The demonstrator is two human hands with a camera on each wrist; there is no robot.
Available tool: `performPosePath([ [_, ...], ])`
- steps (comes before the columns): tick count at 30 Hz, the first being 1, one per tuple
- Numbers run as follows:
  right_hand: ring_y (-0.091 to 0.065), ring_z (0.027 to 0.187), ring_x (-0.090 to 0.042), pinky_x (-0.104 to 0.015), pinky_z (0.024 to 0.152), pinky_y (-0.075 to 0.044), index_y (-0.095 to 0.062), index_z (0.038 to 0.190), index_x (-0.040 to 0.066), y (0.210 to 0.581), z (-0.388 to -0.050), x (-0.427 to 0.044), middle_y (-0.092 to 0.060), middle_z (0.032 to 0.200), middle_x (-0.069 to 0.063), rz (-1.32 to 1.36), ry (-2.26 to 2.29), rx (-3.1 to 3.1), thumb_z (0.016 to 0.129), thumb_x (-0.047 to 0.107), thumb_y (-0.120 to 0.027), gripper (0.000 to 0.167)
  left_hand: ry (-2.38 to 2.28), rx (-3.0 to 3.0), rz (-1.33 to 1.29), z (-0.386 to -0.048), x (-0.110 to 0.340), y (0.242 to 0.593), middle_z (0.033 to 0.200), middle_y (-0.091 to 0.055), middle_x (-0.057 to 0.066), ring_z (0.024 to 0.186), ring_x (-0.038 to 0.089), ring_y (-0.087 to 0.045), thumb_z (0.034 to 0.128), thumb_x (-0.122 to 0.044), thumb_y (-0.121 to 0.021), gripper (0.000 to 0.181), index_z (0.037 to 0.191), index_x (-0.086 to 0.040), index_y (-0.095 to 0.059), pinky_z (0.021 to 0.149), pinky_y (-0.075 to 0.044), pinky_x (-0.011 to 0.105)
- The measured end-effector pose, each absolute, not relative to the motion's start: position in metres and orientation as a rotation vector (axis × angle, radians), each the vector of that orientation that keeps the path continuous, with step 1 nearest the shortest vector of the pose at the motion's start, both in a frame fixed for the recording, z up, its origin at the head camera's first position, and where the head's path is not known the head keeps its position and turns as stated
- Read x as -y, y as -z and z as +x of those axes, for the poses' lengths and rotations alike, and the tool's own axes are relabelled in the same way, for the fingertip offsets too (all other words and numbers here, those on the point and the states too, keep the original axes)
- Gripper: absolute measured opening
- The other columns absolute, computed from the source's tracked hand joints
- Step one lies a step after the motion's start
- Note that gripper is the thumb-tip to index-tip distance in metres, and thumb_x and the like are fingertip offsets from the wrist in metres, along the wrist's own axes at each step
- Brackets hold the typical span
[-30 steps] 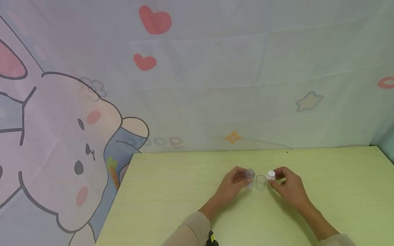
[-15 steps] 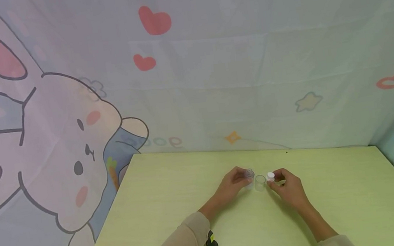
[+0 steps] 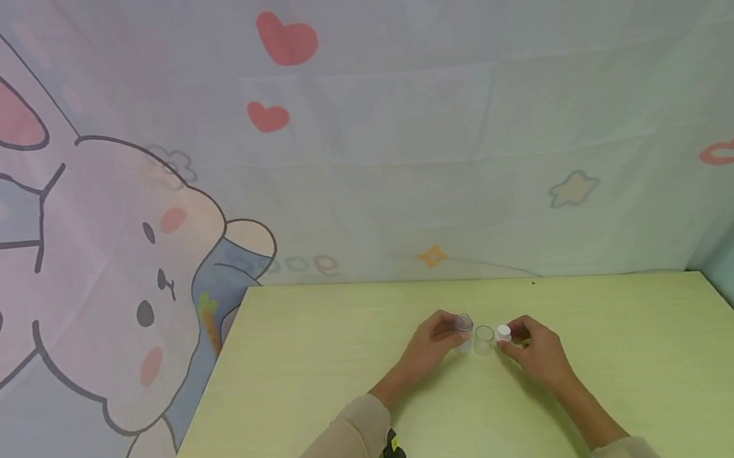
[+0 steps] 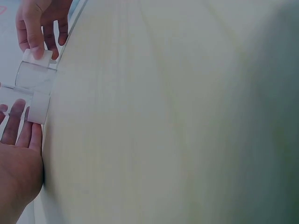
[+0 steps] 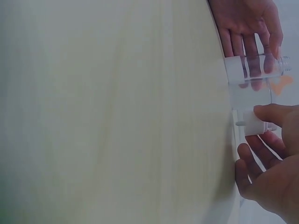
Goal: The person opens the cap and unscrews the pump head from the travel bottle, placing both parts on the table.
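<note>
My left hand (image 3: 429, 344) holds a clear bottle (image 5: 275, 65) upright between thumb and fingers; its threaded neck is uncapped, and a white band wraps its lower part. To its right a clear open-topped cup (image 3: 485, 342) stands on the table. At the cup's right side, my right hand (image 3: 540, 351) pinches a small white cylindrical piece (image 3: 504, 332) between thumb and fingers. In the right wrist view, a narrow stub (image 5: 240, 123) sticks out from its lower end, just above the table. Whether the white piece touches the cup I cannot tell.
The pale yellow-green table (image 3: 324, 327) ends at a fabric backdrop (image 3: 397, 140) printed with a rabbit and hearts. A black strap piece (image 3: 393, 454) with a yellow mark sits by the left sleeve (image 3: 340, 449).
My right hand has lowered the white piece slightly, closer to the table beside the cup. My left hand and the bottle have barely moved.
</note>
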State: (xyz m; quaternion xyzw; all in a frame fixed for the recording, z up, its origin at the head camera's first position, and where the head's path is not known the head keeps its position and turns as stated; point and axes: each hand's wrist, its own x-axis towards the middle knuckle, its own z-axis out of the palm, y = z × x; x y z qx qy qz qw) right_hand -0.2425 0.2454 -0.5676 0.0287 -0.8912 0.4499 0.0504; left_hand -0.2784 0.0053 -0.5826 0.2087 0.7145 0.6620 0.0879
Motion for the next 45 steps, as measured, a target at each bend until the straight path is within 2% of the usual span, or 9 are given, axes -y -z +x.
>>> performPosePath([
  [15, -0.067, 0.105, -0.035, -0.049, 0.094, -0.056, -0.066, 0.116, -0.004, 0.5675, -0.244, -0.246, -0.071, 0.108, -0.017, 0.101, -1.367, 2.759, 0.094, 0.011, -0.079, 0.029, -1.97, -2.115, 0.624, -0.2784, -0.0047, 0.5833, 0.134, -0.068, 0.015, 0.127, 0.027, -0.066, 0.1056, -0.012, -0.067, 0.028, 0.131, 0.0, -0.062, 0.106, -0.053, 0.029],
  [23, -0.066, 0.104, -0.034, -0.048, 0.093, -0.056, -0.065, 0.117, -0.004, 0.5687, -0.2435, -0.247, -0.07, 0.109, -0.017, 0.085, -1.38, 2.773, 0.095, 0.011, -0.078, 0.03, -1.968, -2.13, 0.605, -0.2782, -0.0054, 0.5838, 0.133, -0.068, 0.016, 0.127, 0.029, -0.066, 0.1056, -0.012, -0.067, 0.028, 0.13, 0.0, -0.062, 0.106, -0.053, 0.03],
  [38, -0.067, 0.103, -0.035, -0.049, 0.092, -0.056, -0.065, 0.116, -0.006, 0.5671, -0.243, -0.2474, -0.071, 0.108, -0.018, 0.098, -1.352, 2.784, 0.095, 0.013, -0.078, 0.031, -1.985, -2.098, 0.613, -0.2801, -0.0048, 0.5866, 0.133, -0.068, 0.014, 0.126, 0.026, -0.066, 0.1049, -0.012, -0.068, 0.028, 0.129, -0.001, -0.062, 0.107, -0.053, 0.03],
  [42, -0.068, 0.101, -0.034, -0.046, 0.089, -0.057, -0.065, 0.116, -0.006, 0.5677, -0.2435, -0.2481, -0.071, 0.107, -0.018, 0.104, -1.355, 2.777, 0.095, 0.013, -0.078, 0.031, -1.981, -2.102, 0.596, -0.2804, -0.0051, 0.5875, 0.132, -0.069, 0.01, 0.123, 0.021, -0.067, 0.1045, -0.013, -0.068, 0.026, 0.128, -0.003, -0.063, 0.105, -0.054, 0.028],
  [45, -0.067, 0.1, -0.031, -0.038, 0.086, -0.056, -0.065, 0.118, -0.007, 0.5681, -0.2448, -0.2492, -0.071, 0.107, -0.017, 0.102, -1.373, 2.771, 0.096, 0.012, -0.078, 0.032, -1.981, -2.1, 0.594, -0.2812, -0.0051, 0.5877, 0.132, -0.069, 0.01, 0.123, 0.02, -0.067, 0.1044, -0.013, -0.069, 0.026, 0.128, -0.003, -0.064, 0.105, -0.054, 0.028],
])
